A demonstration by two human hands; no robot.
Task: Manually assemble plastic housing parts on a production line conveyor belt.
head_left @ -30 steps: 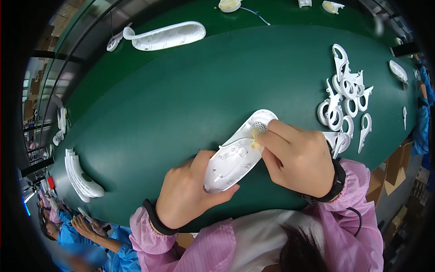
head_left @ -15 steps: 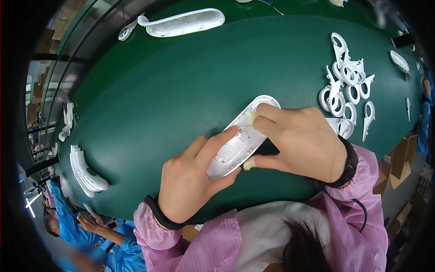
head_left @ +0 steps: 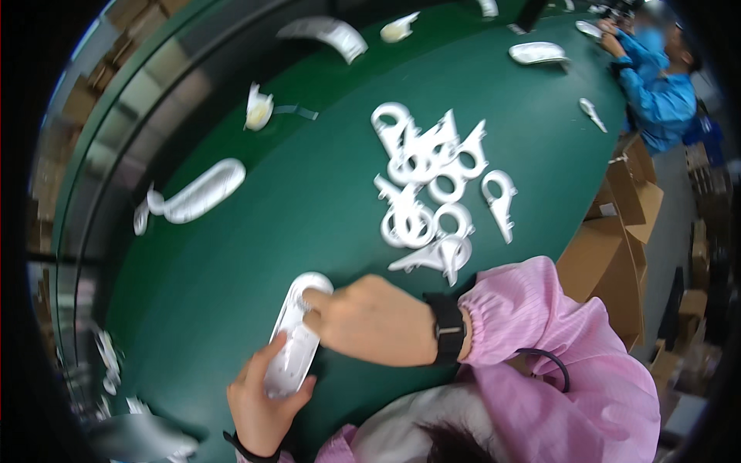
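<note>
L hand (head_left: 264,403) grasps white shell (head_left: 295,349) by its near end, fingers L edge, thumb R — long axis runs fwd & slightly R from that grip. R hand (head_left: 377,320) nearer the far end, fingers bent over it — can't tell if they're pinching anything.

- Left hand (head_left: 262,397) grips the lower end of a long white shell (head_left: 289,356) over a green bench (head_left: 204,285).
- Right hand (head_left: 370,320) reaches into its upper end.
- Ring-ended white parts (head_left: 424,147) lie heaped beyond; a co-worker (head_left: 660,100) in blue appears upper right.
</note>
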